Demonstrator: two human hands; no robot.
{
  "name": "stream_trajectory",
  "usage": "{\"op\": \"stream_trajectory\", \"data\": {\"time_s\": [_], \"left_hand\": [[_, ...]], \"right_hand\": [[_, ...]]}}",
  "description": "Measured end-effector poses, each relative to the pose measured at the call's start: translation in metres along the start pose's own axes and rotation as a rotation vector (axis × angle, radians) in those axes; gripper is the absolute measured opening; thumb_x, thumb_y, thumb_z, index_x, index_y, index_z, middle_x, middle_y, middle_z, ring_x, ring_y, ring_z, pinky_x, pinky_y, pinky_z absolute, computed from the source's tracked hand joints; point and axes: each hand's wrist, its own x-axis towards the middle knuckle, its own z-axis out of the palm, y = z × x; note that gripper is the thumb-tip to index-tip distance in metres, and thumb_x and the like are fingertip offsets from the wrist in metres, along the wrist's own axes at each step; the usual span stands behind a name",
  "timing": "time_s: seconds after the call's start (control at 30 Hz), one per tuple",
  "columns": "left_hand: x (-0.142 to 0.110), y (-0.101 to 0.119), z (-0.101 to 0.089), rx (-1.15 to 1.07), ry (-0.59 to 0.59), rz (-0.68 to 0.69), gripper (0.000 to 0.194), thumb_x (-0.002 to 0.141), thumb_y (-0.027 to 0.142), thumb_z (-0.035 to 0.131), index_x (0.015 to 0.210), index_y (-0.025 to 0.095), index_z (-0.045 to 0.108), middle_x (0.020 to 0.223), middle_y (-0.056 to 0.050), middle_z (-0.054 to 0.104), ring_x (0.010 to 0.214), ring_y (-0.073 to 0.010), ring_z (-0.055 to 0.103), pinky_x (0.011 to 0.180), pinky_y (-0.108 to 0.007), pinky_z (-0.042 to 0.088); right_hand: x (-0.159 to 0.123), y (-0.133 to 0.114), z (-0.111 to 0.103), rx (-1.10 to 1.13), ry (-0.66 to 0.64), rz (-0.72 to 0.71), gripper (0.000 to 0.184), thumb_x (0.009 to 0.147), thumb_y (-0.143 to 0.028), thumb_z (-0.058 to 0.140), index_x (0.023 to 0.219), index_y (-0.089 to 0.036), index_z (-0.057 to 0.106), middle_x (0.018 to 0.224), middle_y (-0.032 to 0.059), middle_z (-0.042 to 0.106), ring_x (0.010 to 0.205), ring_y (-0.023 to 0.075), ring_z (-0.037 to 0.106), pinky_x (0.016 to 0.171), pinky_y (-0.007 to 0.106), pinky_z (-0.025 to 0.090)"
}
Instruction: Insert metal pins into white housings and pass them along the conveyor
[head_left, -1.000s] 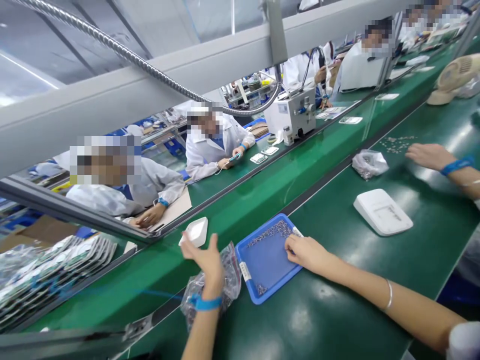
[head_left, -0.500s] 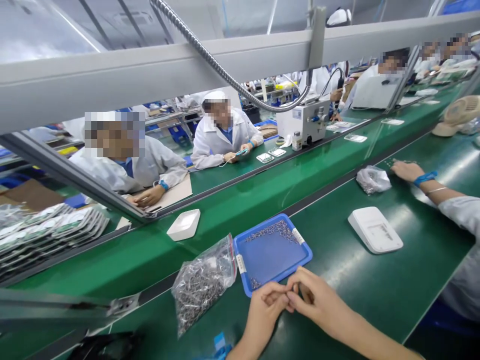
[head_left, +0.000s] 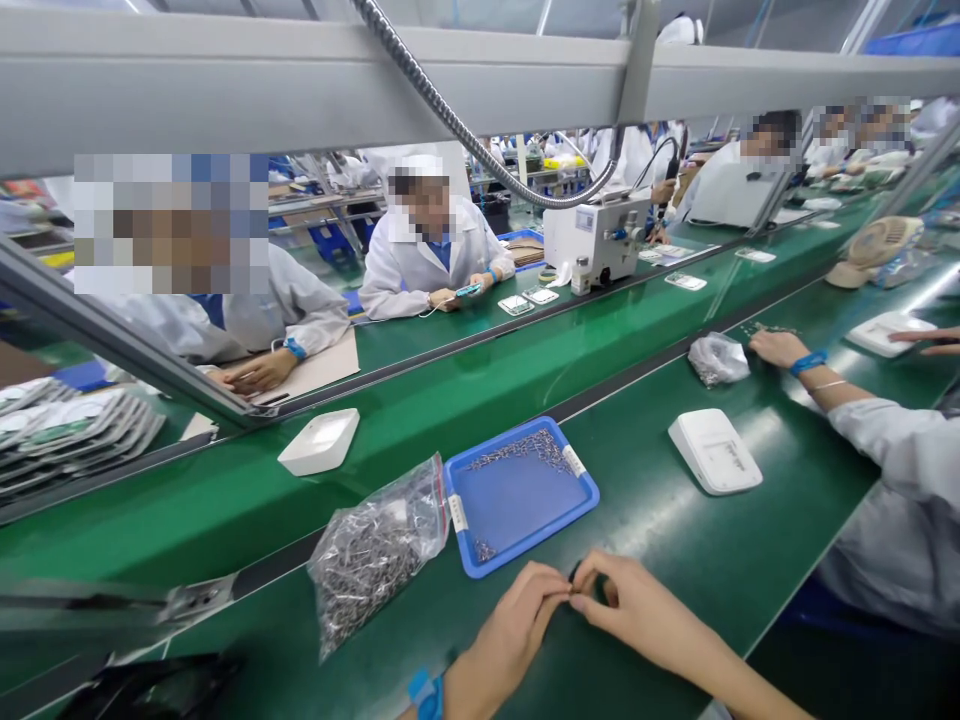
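My left hand [head_left: 504, 640] and my right hand [head_left: 637, 608] meet over the green mat in front of me, fingertips pinched together on a tiny dark part [head_left: 573, 588] that I cannot make out. Just beyond them lies a blue tray [head_left: 520, 493] with small metal parts heaped along its far edge and a few in its near corner. A clear plastic bag [head_left: 375, 548] full of the same metal parts lies to the tray's left. My left wrist wears a blue strap.
A white plastic housing [head_left: 714, 451] lies to the right of the tray, another white housing [head_left: 319, 442] on the green conveyor [head_left: 480, 400] beyond. A neighbour's hand [head_left: 780, 347] rests by a small bag [head_left: 718, 359] at right. Other workers sit opposite. A dispensing machine [head_left: 596, 237] stands behind.
My left hand left the white housing on the conveyor and my right hand left the tray; both came together near me. The housing has travelled left along the belt.
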Motion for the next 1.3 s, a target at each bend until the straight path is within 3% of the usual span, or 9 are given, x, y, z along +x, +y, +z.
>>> {"op": "stream_trajectory", "data": {"time_s": [0.27,0.37,0.53,0.63,0.77,0.9,1.0,1.13,1.3], "left_hand": [[-0.004,-0.004,0.003,0.217,-0.146,0.255,0.025,0.105,0.021,0.038,0.123,0.019,0.056,0.112,-0.010,0.066,0.109,-0.0176,0.066,0.093,-0.028,0.058],[-0.002,-0.002,0.008,0.336,-0.142,0.257,0.029,0.105,0.027,0.042,0.131,0.018,0.051,0.119,-0.012,0.067,0.114,-0.0205,0.066,0.095,-0.032,0.058],[0.001,-0.001,0.009,0.511,-0.131,0.250,0.029,0.102,0.018,0.043,0.130,0.015,0.052,0.123,-0.014,0.066,0.110,-0.0232,0.067,0.091,-0.036,0.061],[0.001,-0.003,0.011,0.604,-0.137,0.325,0.030,0.099,0.009,0.042,0.125,0.012,0.057,0.123,-0.015,0.066,0.113,-0.0262,0.067,0.093,-0.040,0.061],[0.002,-0.003,0.015,0.617,-0.137,0.334,0.031,0.099,0.015,0.047,0.128,0.013,0.057,0.126,-0.014,0.066,0.123,-0.0282,0.062,0.099,-0.043,0.058],[0.004,-0.001,0.014,0.495,-0.175,0.184,0.061,0.096,0.042,0.059,0.146,0.013,0.042,0.142,-0.019,0.055,0.138,-0.0345,0.048,0.107,-0.052,0.051],[0.003,-0.003,0.011,0.383,-0.235,0.034,0.073,0.093,0.042,0.062,0.152,0.012,0.032,0.152,-0.022,0.044,0.145,-0.0363,0.036,0.113,-0.058,0.043],[0.001,-0.006,0.007,0.285,-0.324,-0.134,0.082,0.077,0.018,0.067,0.151,0.008,0.032,0.155,-0.023,0.038,0.149,-0.0357,0.030,0.118,-0.059,0.036],[0.000,-0.004,0.004,0.289,-0.340,-0.176,0.081,0.078,0.019,0.063,0.151,0.004,0.031,0.156,-0.023,0.037,0.151,-0.0359,0.023,0.121,-0.060,0.029]], "right_hand": [[-0.004,0.011,-0.006,-0.021,-0.117,0.033,0.014,0.085,-0.033,0.064,0.087,-0.021,0.070,0.066,-0.0042,0.057,0.063,0.0101,0.048,0.060,0.022,0.034],[-0.005,0.025,-0.026,-0.086,-0.072,0.025,0.014,0.086,-0.032,0.061,0.086,-0.020,0.069,0.074,-0.0017,0.064,0.069,0.0124,0.056,0.068,0.023,0.041],[-0.003,0.078,-0.089,-0.601,0.665,0.237,0.032,0.096,-0.040,0.043,0.106,-0.016,0.061,0.097,0.0113,0.068,0.072,0.0205,0.064,0.062,0.030,0.042],[-0.007,0.103,-0.102,-0.950,0.846,0.346,0.037,0.099,-0.036,0.032,0.114,-0.010,0.055,0.106,0.0184,0.064,0.060,0.0209,0.063,0.050,0.030,0.032],[-0.022,0.092,-0.073,-0.877,0.656,0.372,0.031,0.099,-0.035,0.033,0.112,-0.014,0.052,0.108,0.0169,0.065,0.059,0.0219,0.063,0.052,0.031,0.037],[-0.037,0.042,-0.023,-0.311,0.224,0.197,0.027,0.099,-0.043,0.037,0.109,-0.022,0.052,0.106,0.0086,0.069,0.072,0.0196,0.067,0.070,0.031,0.048],[-0.040,0.011,0.013,-0.074,-0.046,0.073,0.021,0.099,-0.041,0.040,0.101,-0.024,0.052,0.108,0.0034,0.068,0.084,0.0173,0.066,0.080,0.030,0.048],[-0.034,-0.003,0.043,-0.119,-0.142,-0.027,0.012,0.097,-0.032,0.039,0.098,-0.022,0.047,0.102,0.0051,0.067,0.087,0.0193,0.065,0.081,0.032,0.046],[-0.022,-0.004,0.043,-0.099,-0.164,-0.079,0.014,0.097,-0.033,0.036,0.097,-0.022,0.045,0.102,0.0075,0.066,0.093,0.0218,0.065,0.083,0.035,0.047]]}}
